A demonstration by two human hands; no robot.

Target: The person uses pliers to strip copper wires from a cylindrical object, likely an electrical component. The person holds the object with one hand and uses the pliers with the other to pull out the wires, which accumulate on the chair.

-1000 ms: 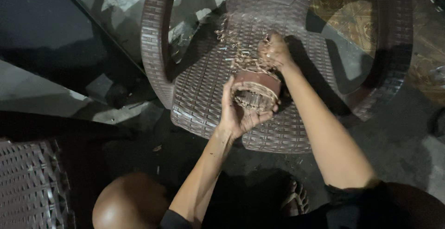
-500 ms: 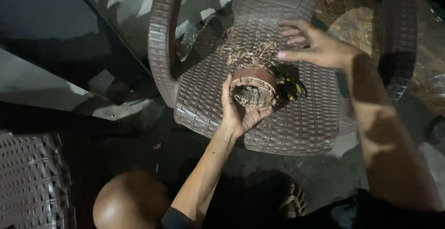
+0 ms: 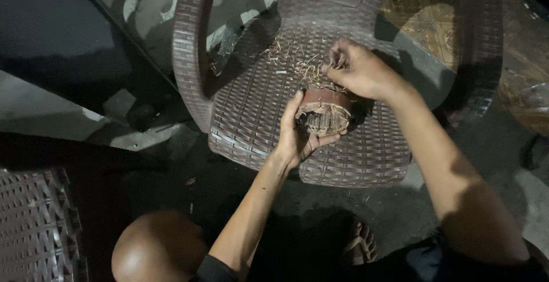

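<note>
At frame centre, on the chair (image 3: 251, 110) seat, the pot (image 3: 323, 110) lies tipped, mouth toward the camera. The left hand (image 3: 297, 136) cups it, grip half-closed; the right hand (image 3: 360, 70) pinches straw (image 3: 303, 68) above.

Brown woven-pattern chair (image 3: 251, 110) (pot (image 3: 323, 110) seemingly reddish-brown)

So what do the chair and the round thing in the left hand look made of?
Chair: probably moulded plastic, brown, with an even woven-look pattern and a slight sheen. Round thing in the left hand: a reddish-brown shell packed with pale, dry fibres, perhaps husk or straw; hard to tell.
</note>
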